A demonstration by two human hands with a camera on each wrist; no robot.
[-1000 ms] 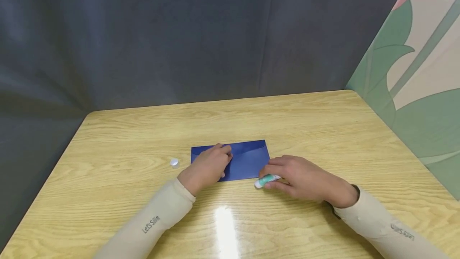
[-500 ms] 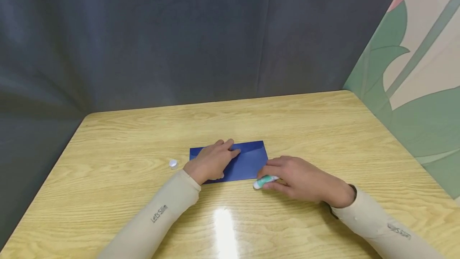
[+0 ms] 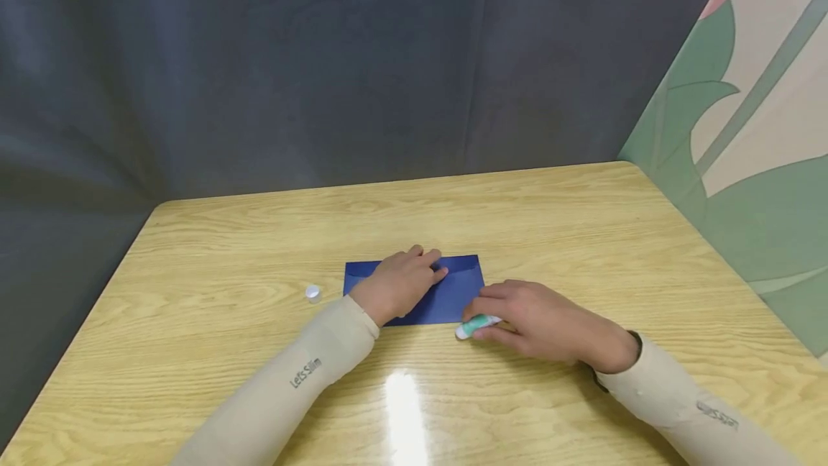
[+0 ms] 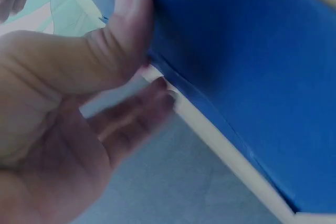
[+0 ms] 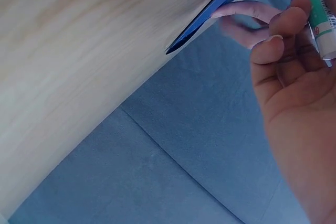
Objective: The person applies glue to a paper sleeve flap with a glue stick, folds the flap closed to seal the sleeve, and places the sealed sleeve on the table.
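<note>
A blue envelope (image 3: 453, 298) lies on the wooden table, its flap folded down along the far edge. My left hand (image 3: 399, 285) rests over its middle, fingers spread along the flap. In the left wrist view the thumb (image 4: 128, 3) overlaps the envelope and the other fingers extend near the flap's edge. My right hand (image 3: 537, 318) holds a green-and-white glue stick (image 3: 477, 326) at the envelope's near right corner. The right wrist view shows the glue stick (image 5: 315, 9) lying across the curled fingers. A small white cap (image 3: 313, 293) sits left of the envelope.
The wooden table (image 3: 246, 250) extends around the envelope on all sides. A dark curtain (image 3: 323, 70) hangs behind its far edge and along the left. A wall with a painted leaf pattern (image 3: 770, 221) borders the right side.
My left hand has slid rightward along the envelope's flap, its fingers spreading out more. The right hand with the glue stick has stayed nearly still.
</note>
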